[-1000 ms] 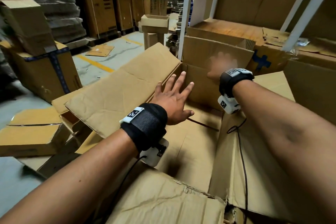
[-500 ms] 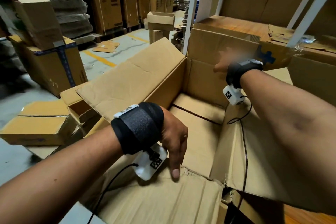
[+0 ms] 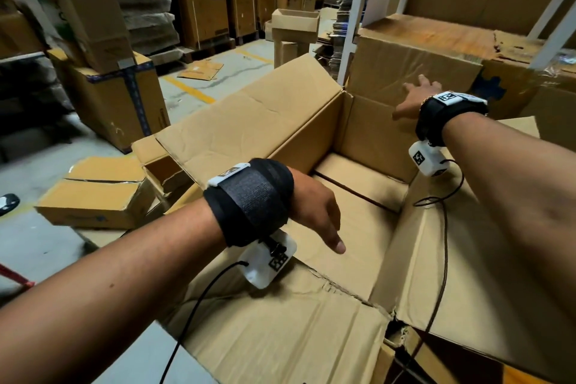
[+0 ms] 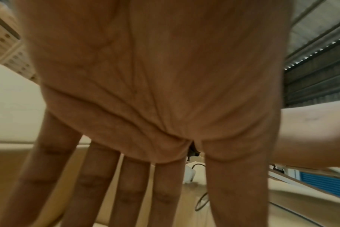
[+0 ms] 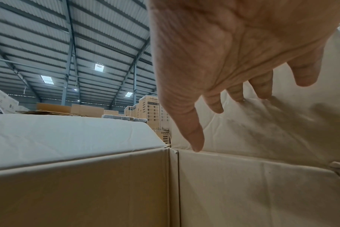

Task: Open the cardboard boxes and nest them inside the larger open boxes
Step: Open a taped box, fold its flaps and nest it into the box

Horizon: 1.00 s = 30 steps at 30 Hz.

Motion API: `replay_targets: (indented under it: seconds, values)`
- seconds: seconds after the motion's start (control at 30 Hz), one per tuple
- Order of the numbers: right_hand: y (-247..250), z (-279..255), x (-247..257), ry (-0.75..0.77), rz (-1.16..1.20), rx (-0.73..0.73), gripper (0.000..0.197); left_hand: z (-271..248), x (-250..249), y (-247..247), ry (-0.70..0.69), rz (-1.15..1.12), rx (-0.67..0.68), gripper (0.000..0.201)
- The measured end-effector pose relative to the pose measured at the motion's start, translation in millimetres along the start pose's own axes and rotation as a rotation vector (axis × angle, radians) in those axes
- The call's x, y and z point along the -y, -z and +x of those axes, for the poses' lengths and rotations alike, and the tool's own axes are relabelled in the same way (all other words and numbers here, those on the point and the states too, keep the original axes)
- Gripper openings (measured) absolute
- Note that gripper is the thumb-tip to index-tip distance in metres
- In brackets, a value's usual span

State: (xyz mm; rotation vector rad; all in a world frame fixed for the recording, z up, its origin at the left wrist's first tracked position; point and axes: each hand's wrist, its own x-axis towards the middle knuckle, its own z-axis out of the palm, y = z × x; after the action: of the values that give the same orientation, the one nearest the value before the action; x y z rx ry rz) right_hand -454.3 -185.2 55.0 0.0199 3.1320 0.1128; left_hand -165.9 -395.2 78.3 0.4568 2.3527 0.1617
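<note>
A large brown cardboard box [image 3: 358,215] stands open in front of me, nothing inside it. Its left flap [image 3: 249,121] leans outward, its near flap [image 3: 280,330] lies flat with a torn edge, its right flap [image 3: 467,274] folds down. My left hand [image 3: 314,215] hangs over the near edge with straight fingers [image 4: 132,192], holding nothing. My right hand [image 3: 414,97] reaches across to the upright far flap [image 3: 405,72]; its straight fingertips [image 5: 262,92] press against the cardboard.
A smaller closed box [image 3: 93,196] lies on the floor at left beside a half-crushed one [image 3: 162,165]. Taped boxes [image 3: 118,97] are stacked behind it. A white rack post [image 3: 355,9] and more boxes [image 3: 514,78] stand just behind the far flap.
The left hand came back from the left flap to the near edge, then lifted off the near flap. The right hand stayed up at the far flap, which now stands more upright.
</note>
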Motion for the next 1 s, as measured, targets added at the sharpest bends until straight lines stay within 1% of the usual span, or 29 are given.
replay_targets:
  seconds: [0.07, 0.2, 0.33, 0.43, 0.57, 0.77, 0.87, 1.0]
  values:
    - [-2.3, 3.7, 0.5, -0.001, 0.006, -0.006, 0.089, 1.0, 3.1, 3.3, -0.007, 0.044, -0.069, 0.061]
    - [-2.4, 20.1, -1.9, 0.007, 0.012, -0.021, 0.088, 6.0, 4.4, 10.2, -0.013, 0.046, -0.059, 0.060]
    - [-5.7, 41.5, -10.5, 0.000, 0.010, -0.065, 0.078, 16.1, 6.7, 16.4, 0.003, 0.049, -0.069, 0.061]
    - [-13.3, 50.8, -18.4, 0.018, 0.024, -0.120, 0.073, 22.9, 7.9, 18.0, 0.032, 0.069, -0.038, 0.063]
    - [-4.8, 43.4, -15.3, 0.006, -0.003, -0.170, 0.065, 29.3, 7.2, 16.9, 0.076, 0.094, -0.015, 0.064]
    - [7.8, 24.4, -19.2, 0.008, 0.059, -0.226, 0.062, 26.5, -1.3, 18.0, 0.046, 0.114, -0.080, 0.066]
    - [13.7, 12.6, -18.3, 0.021, 0.066, -0.228, 0.063, 22.3, -2.8, 18.8, 0.026, 0.118, -0.118, 0.066]
    - [22.5, -2.6, -17.8, 0.034, 0.064, -0.174, 0.068, 16.5, -4.0, 16.2, -0.015, 0.124, -0.161, 0.068]
